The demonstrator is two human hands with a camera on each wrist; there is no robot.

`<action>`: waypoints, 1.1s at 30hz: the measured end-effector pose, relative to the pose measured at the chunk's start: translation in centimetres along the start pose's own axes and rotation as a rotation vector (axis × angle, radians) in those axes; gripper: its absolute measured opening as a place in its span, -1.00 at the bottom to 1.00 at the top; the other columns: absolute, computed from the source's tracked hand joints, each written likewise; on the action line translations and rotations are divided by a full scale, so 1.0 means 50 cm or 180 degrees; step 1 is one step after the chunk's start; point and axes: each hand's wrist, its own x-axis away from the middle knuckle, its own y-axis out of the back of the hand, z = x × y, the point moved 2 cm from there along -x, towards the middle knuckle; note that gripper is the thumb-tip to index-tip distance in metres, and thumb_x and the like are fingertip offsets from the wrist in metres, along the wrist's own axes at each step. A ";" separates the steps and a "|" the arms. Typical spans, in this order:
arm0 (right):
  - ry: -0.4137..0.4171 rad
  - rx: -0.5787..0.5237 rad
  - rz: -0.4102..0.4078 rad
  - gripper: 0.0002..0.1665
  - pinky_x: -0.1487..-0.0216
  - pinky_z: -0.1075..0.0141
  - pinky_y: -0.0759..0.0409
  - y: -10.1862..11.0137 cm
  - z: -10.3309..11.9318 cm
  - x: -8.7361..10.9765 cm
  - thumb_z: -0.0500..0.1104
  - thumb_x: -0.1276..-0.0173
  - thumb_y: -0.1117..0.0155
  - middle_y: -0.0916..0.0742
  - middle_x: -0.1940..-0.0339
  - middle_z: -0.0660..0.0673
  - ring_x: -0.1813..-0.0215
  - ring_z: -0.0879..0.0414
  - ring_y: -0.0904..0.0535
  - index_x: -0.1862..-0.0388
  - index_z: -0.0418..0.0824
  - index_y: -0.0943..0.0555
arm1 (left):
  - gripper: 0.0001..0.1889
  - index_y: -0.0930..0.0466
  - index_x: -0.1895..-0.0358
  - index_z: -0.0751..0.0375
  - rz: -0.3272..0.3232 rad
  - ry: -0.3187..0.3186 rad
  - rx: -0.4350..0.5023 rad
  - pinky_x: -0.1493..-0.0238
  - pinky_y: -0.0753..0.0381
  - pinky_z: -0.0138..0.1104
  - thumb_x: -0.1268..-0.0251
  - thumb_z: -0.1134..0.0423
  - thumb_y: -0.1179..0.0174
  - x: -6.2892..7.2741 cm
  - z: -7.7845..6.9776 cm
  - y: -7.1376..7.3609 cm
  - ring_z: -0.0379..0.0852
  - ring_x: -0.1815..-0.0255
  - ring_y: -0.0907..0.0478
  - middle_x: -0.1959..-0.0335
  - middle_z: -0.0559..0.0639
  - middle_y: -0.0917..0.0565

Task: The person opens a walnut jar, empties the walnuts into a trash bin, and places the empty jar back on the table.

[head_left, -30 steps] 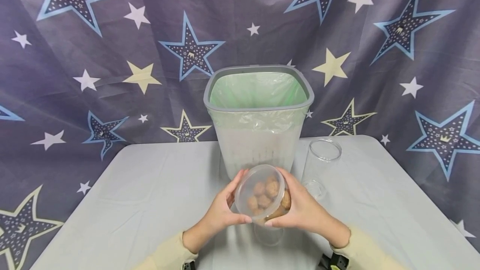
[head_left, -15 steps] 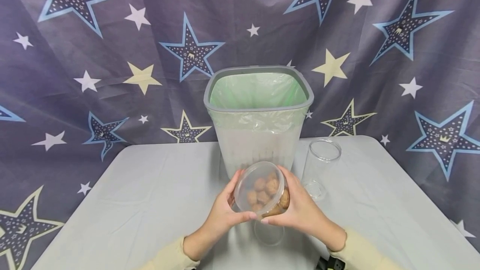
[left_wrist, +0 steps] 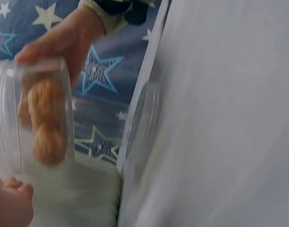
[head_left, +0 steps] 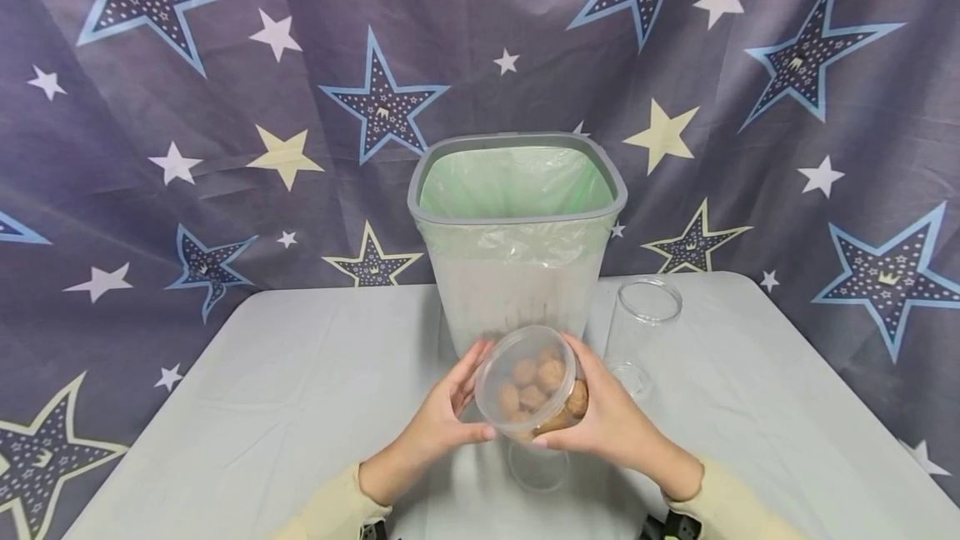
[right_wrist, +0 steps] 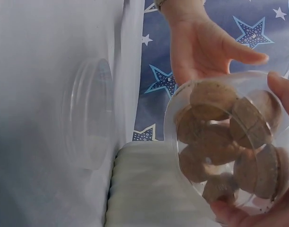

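Observation:
A clear round plastic tub of walnuts (head_left: 562, 419) is held tilted above the table, in front of the bin. My right hand (head_left: 603, 411) grips it, thumb at the near edge and fingers around the far side. A translucent round face, seemingly a lid (head_left: 517, 365), covers the side towards me. My left hand (head_left: 442, 419) is spread at the tub's left. In the right wrist view the left thumb (right_wrist: 246, 53) extends clear of the tub; whether the other fingers touch it I cannot tell. Below lies a clear, shallow round piece (head_left: 538, 469), like another lid.
Behind the tub stands a pale waste bin (head_left: 517, 298) with a grey rim and a green-tinted liner bag. To its right is a tall clear jar (head_left: 649, 302) without a lid. A grey-white cloth covers the table (head_left: 315, 407), with a star-patterned curtain (head_left: 465, 40) behind.
The tub has shifted slightly right in my right hand. My left thumb, at the tub's near edge half a second ago, has drawn back to the left. Bin and jar stay put.

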 end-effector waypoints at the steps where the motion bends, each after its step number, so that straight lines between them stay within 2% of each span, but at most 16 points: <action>1: -0.0011 -0.0027 0.0033 0.36 -0.21 -0.10 -0.36 0.001 -0.001 0.001 0.10 0.38 -0.69 -0.45 -0.29 -0.14 -0.23 -0.05 -0.41 -0.43 -0.06 -0.16 | 0.20 0.30 -0.42 0.55 0.0078 -0.0043 0.0020 -0.35 -0.07 -0.52 0.00 -0.03 -0.40 -0.001 0.002 0.003 0.04 -0.47 0.02 -0.45 0.44 0.13; 5: -0.0049 -0.0016 0.0166 0.33 -0.16 -0.04 -0.41 0.007 -0.002 0.005 0.11 0.38 -0.68 -0.48 -0.25 -0.08 -0.19 0.01 -0.44 -0.42 -0.02 -0.18 | 0.22 0.31 -0.43 0.52 0.0387 -0.0226 0.0037 -0.38 -0.04 -0.46 0.00 -0.06 -0.40 -0.008 0.009 0.017 -0.17 -0.46 -0.04 -0.45 0.46 0.17; 11: -0.0024 -0.0043 0.0401 0.31 -0.17 0.03 -0.42 0.011 0.002 0.009 0.12 0.38 -0.67 -0.51 -0.22 0.03 -0.19 0.08 -0.44 -0.41 0.05 -0.20 | 0.23 0.30 -0.45 0.46 0.0770 -0.0412 -0.0025 -0.43 0.01 -0.39 0.03 -0.09 -0.40 -0.014 0.009 0.026 -0.13 -0.50 0.06 -0.47 0.42 0.17; 18: 0.0051 -0.0042 0.0584 0.30 -0.16 0.05 -0.42 0.016 -0.001 0.013 0.11 0.31 -0.65 -0.51 -0.23 -0.02 -0.20 0.05 -0.44 -0.44 0.03 -0.16 | 0.27 0.33 -0.45 0.46 0.1005 -0.0414 -0.0065 -0.45 0.06 -0.36 0.09 -0.10 -0.42 -0.018 0.001 0.028 -0.08 -0.51 0.09 -0.49 0.35 0.19; 24: 0.0270 -0.0253 0.0787 0.28 -0.20 0.17 -0.40 0.017 -0.001 0.010 0.08 0.30 -0.65 -0.51 -0.23 0.03 -0.18 0.10 -0.45 -0.43 0.05 -0.16 | 0.26 0.31 -0.48 0.36 0.1211 -0.0379 -0.0144 -0.45 0.08 -0.32 0.08 -0.18 -0.37 -0.022 -0.002 0.033 -0.03 -0.51 0.12 -0.51 0.26 0.18; 33: 0.0433 -0.0306 0.0952 0.27 -0.17 0.26 -0.40 0.018 -0.001 0.008 0.07 0.29 -0.63 -0.52 -0.23 0.02 -0.16 0.13 -0.47 -0.44 0.03 -0.16 | 0.28 0.32 -0.47 0.38 0.1424 -0.0474 -0.0249 -0.47 0.11 -0.28 0.11 -0.23 -0.35 -0.025 -0.005 0.035 0.04 -0.51 0.12 -0.52 0.25 0.18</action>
